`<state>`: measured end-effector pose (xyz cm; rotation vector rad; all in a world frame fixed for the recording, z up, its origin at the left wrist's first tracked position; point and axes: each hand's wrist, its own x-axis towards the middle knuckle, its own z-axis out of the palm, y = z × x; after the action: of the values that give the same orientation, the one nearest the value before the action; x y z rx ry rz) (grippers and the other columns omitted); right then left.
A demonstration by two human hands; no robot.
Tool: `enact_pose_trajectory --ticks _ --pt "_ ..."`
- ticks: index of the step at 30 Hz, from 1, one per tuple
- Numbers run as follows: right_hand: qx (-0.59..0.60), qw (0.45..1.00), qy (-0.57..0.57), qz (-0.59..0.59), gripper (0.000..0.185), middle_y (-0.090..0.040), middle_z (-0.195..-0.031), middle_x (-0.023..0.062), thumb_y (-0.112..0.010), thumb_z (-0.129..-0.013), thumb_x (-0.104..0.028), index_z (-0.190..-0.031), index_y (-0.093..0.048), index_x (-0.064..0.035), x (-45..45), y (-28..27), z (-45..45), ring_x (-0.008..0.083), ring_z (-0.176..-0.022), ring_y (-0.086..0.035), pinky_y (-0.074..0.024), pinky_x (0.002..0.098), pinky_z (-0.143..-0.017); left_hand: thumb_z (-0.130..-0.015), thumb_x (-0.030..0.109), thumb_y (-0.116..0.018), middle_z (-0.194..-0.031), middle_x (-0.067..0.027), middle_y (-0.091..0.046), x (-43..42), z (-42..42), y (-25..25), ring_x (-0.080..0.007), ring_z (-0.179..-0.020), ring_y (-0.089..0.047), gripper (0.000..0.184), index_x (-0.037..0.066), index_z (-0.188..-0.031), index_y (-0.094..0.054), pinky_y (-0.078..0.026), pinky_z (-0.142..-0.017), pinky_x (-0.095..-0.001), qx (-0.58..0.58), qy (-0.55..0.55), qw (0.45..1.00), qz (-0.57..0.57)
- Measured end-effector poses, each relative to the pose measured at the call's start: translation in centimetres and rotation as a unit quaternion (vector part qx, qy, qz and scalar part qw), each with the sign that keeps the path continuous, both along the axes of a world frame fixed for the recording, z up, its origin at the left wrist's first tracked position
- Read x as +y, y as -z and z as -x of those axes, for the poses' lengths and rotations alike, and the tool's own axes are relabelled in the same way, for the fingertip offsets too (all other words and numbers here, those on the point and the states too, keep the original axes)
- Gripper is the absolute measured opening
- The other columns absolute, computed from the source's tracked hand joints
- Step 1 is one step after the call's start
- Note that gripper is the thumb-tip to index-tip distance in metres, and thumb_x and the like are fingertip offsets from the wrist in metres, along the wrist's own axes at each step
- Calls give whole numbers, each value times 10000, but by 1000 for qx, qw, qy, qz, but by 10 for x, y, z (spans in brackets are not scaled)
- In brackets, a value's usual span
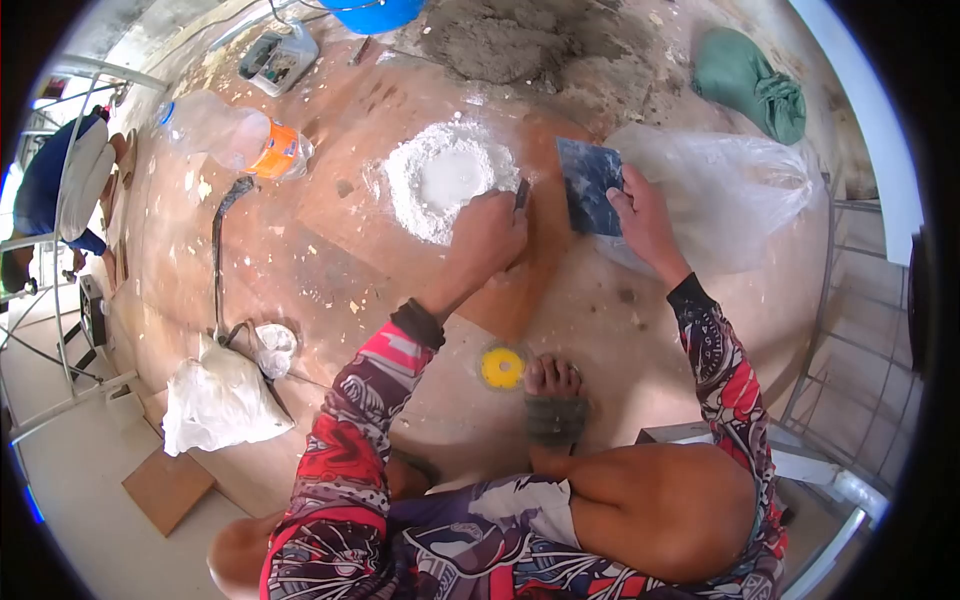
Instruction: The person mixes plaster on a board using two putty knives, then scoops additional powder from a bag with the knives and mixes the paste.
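A ring of white powder (408, 190) lies on the brown board, with a whitish pool (452, 178) in its middle. My left hand (488, 238) is closed at the ring's near right edge, around a tool with a dark handle (521, 194); the rest of the tool is hidden by the hand. To the right, my right hand (645, 222) grips a dark rectangular plate (588, 188) by its right edge, thumb on its face. The plate is smeared with white and held beside a clear plastic bag (715, 190).
A yellow disc (502, 367) lies by my foot. A plastic bottle (235, 135), cut container (280, 58), blue bucket (372, 12), grey mortar heap (510, 40), green sack (745, 82) and white bag (222, 398) surround the board. Another person (82, 180) bends at far left.
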<state>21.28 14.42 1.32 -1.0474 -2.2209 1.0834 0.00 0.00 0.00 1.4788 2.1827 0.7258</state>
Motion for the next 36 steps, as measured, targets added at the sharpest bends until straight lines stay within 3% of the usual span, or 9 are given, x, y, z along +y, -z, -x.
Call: enact_pose_trajectory --ticks 5,14,17,23,26,29,30,33,36 --pt "32 999 1 13 250 -566 -758 196 -608 -962 -65 -1193 -546 9 -6 10 12 291 -624 -537 -446 376 -621 -839 151 -608 -895 -296 -709 34 27 -14 -468 -812 -705 212 -31 -852 -716 -573 -745 -533 56 -33 997 32" --pt "30 1000 -6 1 259 -571 -775 213 -613 -961 -62 -1203 -543 -4 -1 -1 6 367 -656 -538 -460 389 -635 -836 213 -624 -865 -319 -697 68 83 -14 -501 -866 -689 294 -62 -885 -713 -569 -803 -523 15 -131 991 -23" --pt "9 1000 1 -9 261 -578 -785 220 -617 -957 -60 -1201 -543 -3 -1 -1 4 385 -662 -537 -461 393 -639 -842 220 -652 -792 -276 -706 59 111 -28 -421 -753 -717 291 -66 -866 -697 -558 -702 -481 12 -121 990 -67" --pt "43 999 0 2 260 -553 -763 227 -621 -955 -62 -1194 -540 1 -4 -3 7 380 -654 -529 -456 393 -634 -934 190 -660 -629 -117 -621 26 126 -75 -153 -561 -586 221 -25 -894 -695 -456 -543 -357 -206 -143 951 -180" --pt "35 999 1 -9 256 -539 -750 226 -621 -957 -66 -1193 -545 -3 -2 5 4 376 -647 -521 -455 391 -632 -966 200 -650 -626 -98 -603 6 116 -94 -144 -553 -571 213 -2 -916 -699 -454 -546 -360 -92 -130 963 -216" --pt "-21 1000 8 1 254 -534 -747 226 -619 -960 -74 -1193 -544 -2 -5 -4 3 372 -642 -515 -451 393 -627 -965 236 -673 -664 -126 -630 -16 108 -117 -205 -577 -606 239 1 -932 -699 -466 -567 -378 -32 -144 957 -250" --pt "-6 1000 3 -11 251 -530 -745 225 -617 -962 -76 -1188 -542 0 -4 -3 5 371 -641 -513 -448 393 -625 -968 219 -666 -734 -187 -653 -22 115 -104 -330 -635 -645 220 4 -921 -666 -481 -595 -430 36 -112 946 -302" --pt "23 999 -10 -27 236 -522 -742 224 -612 -964 -80 -1170 -535 5 -8 2 7 367 -640 -510 -440 392 -622 -971 176 -641 -786 -236 -650 -32 110 -48 -438 -699 -638 193 2 -890 -617 -482 -614 -485 91 -90 977 -171" --pt "9 1000 -14 -11 217 -519 -740 221 -607 -966 -79 -1149 -529 8 -2 -6 16 361 -636 -502 -434 389 -620 -970 153 -629 -775 -246 -619 -26 112 -46 -469 -708 -608 205 -6 -858 -565 -474 -627 -502 93 -127 964 -215"
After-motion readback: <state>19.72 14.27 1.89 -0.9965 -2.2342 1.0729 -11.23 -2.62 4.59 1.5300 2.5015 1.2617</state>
